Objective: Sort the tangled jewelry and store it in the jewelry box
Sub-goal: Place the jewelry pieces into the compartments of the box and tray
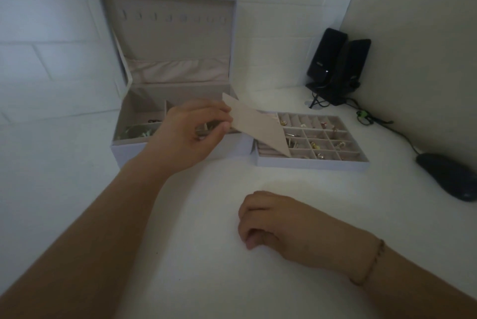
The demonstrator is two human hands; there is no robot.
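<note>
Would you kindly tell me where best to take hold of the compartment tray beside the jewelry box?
Grip the compartment tray by its two short outer walls, coming from above and the front. It lies flat, open-topped and full of small pieces, so level lifting matters; the beige card overhangs its left end.

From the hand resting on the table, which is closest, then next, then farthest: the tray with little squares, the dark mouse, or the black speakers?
From the right hand, seen in the head view:
1. Pale divided jewelry tray, just beyond it on the white table.
2. Dark computer mouse, off to the right edge.
3. Two black speakers, back in the corner.
</note>
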